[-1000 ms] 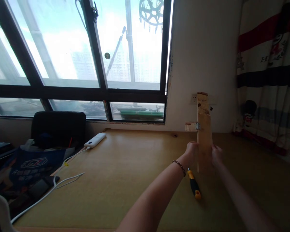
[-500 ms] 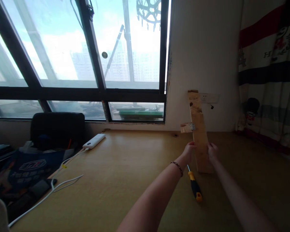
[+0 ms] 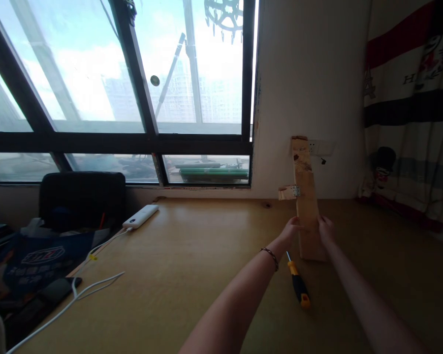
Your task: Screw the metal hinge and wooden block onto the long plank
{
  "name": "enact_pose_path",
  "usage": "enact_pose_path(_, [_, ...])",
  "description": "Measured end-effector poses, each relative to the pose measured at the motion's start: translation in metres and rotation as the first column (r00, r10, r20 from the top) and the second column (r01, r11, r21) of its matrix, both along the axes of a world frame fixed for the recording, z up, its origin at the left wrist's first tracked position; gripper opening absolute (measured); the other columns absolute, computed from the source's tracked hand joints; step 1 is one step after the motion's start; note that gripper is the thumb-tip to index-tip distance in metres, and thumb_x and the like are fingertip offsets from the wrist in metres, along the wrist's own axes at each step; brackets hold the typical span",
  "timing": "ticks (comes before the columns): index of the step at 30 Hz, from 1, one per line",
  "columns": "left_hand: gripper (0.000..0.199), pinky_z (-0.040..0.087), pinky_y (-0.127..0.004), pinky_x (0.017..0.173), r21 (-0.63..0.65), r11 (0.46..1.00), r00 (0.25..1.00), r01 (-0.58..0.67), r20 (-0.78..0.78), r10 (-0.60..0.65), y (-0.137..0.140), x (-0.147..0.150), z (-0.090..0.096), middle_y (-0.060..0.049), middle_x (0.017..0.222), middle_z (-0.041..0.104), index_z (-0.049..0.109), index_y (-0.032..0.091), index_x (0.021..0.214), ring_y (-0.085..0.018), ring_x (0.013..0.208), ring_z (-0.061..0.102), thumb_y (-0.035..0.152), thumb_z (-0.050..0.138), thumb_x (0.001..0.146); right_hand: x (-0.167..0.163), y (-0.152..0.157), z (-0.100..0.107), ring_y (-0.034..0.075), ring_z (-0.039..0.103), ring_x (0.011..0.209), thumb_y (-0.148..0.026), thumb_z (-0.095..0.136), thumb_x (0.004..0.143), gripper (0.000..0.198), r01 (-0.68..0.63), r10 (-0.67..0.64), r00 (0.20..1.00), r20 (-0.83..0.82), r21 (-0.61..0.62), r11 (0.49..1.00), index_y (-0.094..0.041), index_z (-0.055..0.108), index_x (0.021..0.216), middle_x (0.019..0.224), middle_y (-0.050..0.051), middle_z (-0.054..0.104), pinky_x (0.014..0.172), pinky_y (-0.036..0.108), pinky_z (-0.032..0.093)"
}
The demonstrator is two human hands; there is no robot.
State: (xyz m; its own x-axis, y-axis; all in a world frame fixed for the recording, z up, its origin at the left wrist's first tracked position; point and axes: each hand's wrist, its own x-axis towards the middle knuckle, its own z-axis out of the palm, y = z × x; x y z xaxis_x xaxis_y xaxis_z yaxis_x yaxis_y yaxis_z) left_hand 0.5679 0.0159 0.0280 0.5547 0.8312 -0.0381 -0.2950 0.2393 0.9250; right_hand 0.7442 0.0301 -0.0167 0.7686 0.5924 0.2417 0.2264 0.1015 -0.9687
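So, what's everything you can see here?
wooden board: one, tan, right side
small wood piece: one, pale, board's left
metal fitting: one, silver, touching both
screwdriver: one, yellow-black, near board
table: one, yellowish, below
device: one, white, table's left edge
cable: at least one, white, left
chair: one, black, far left
bag: one, blue, before chair
window: one, dark-framed, back left
hanging rack: one, dark, upper window
wall: one, whitish, behind board
socket panel: one, white, on wall
curtain: one, striped, right
bracelet: one, brownish, left wrist
left grip: one, bare, board's left edge
right grip: one, bare, board's right edge
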Motion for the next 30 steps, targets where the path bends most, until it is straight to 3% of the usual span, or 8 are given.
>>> enact_pose_path(5, [0.048, 0.025, -0.033, 0.103, 0.09, 0.991, 0.992, -0.094, -0.078, 0.102, -0.009, -0.044, -0.006, -0.01, 0.127, 0.049, 0.058, 0.017, 0.106, -0.024, 0.123, 0.038, 0.008, 0.063, 0.059, -0.005, -0.009, 0.005, 0.022, 0.054, 0.078, -0.051, 0.049, 0.066, 0.042, 0.007, -0.001, 0.994, 0.111, -0.055, 0.998, -0.013, 0.061, 0.08, 0.082, 0.009, 0.062, 0.068, 0.031, 0.04])
enact_pose_path(11, [0.028, 0.032, -0.032, 0.098, 0.012, 0.956, 0.952, -0.293, -0.089, 0.293, -0.023, -0.149, -0.024, -0.009, 0.104, 0.062, 0.066, 0.017, 0.083, -0.024, 0.11, 0.049, 0.004, 0.064, 0.059, -0.022, -0.017, 0.014, 0.026, 0.055, 0.083, -0.055, 0.038, 0.074, 0.052, 0.107, -0.08, 0.962, 0.261, -0.091, 0.99, -0.011, 0.057, 0.094, 0.09, 0.014, 0.06, 0.074, 0.036, 0.039])
enact_pose_path(16, [0.022, 0.04, -0.025, 0.086, 0.089, 0.891, 0.885, -0.444, -0.112, 0.452, -0.029, -0.254, -0.035, -0.006, 0.097, 0.065, 0.067, 0.018, 0.079, -0.019, 0.098, 0.056, 0.009, 0.064, 0.06, -0.054, -0.043, 0.025, 0.034, 0.044, 0.108, -0.051, 0.039, 0.077, 0.061, 0.366, -0.301, 0.755, 0.582, 0.008, 0.931, -0.004, 0.044, 0.117, 0.116, 0.024, 0.049, 0.089, 0.046, 0.031])
enact_pose_path(18, [0.022, 0.044, -0.023, 0.073, 0.084, 0.863, 0.852, -0.498, -0.139, 0.505, -0.032, -0.295, -0.042, -0.005, 0.087, 0.067, 0.066, 0.018, 0.079, -0.016, 0.084, 0.059, 0.013, 0.068, 0.058, -0.072, -0.072, 0.016, 0.033, 0.045, 0.108, -0.051, 0.04, 0.077, 0.059, 0.308, -0.207, 0.681, 0.703, -0.018, 0.951, -0.006, 0.046, 0.115, 0.115, 0.023, 0.051, 0.088, 0.045, 0.033])
enact_pose_path(20, [0.024, 0.042, -0.02, 0.056, 0.107, 0.82, 0.797, -0.562, -0.195, 0.572, -0.034, -0.33, -0.05, -0.002, 0.068, 0.064, 0.065, 0.017, 0.076, -0.012, 0.062, 0.056, 0.019, 0.073, 0.053, -0.093, -0.109, -0.006, 0.03, 0.053, 0.094, -0.051, 0.04, 0.077, 0.05, 0.17, 0.035, 0.659, 0.751, -0.194, 0.966, -0.013, 0.052, 0.107, 0.103, 0.017, 0.058, 0.079, 0.041, 0.04])
enact_pose_path(23, [0.026, 0.025, -0.018, 0.039, 0.147, 0.788, 0.755, -0.598, -0.228, 0.615, -0.036, -0.364, -0.06, 0.003, 0.054, 0.056, 0.062, 0.016, 0.069, -0.005, 0.038, 0.036, 0.033, 0.074, 0.053, -0.128, -0.162, -0.051, 0.031, 0.056, 0.087, -0.049, 0.044, 0.075, 0.044, 0.183, 0.223, 0.545, 0.808, -0.374, 0.909, -0.018, 0.054, 0.104, 0.102, 0.014, 0.06, 0.074, 0.042, 0.041])
enact_pose_path(26, [0.034, 0.017, -0.019, 0.037, 0.143, 0.791, 0.759, -0.594, -0.225, 0.611, -0.03, -0.369, -0.06, 0.003, 0.054, 0.055, 0.059, 0.015, 0.068, -0.003, 0.035, 0.029, 0.042, 0.073, 0.053, -0.157, -0.187, -0.082, 0.031, 0.057, 0.083, -0.034, 0.042, 0.077, 0.038, 0.223, 0.284, 0.467, 0.837, -0.423, 0.879, -0.018, 0.05, 0.111, 0.1, 0.015, 0.06, 0.071, 0.042, 0.041])
enact_pose_path(30, [0.037, 0.013, -0.02, 0.037, 0.169, 0.803, 0.759, -0.571, -0.265, 0.595, -0.016, -0.347, -0.052, 0.009, 0.037, 0.032, 0.059, 0.015, 0.067, -0.005, 0.033, 0.023, 0.051, 0.067, 0.058, -0.173, -0.176, -0.082, 0.029, 0.057, 0.082, -0.018, 0.039, 0.077, 0.039, 0.275, 0.299, 0.429, 0.852, -0.438, 0.856, -0.012, 0.047, 0.115, 0.092, 0.016, 0.062, 0.071, 0.039, 0.04])
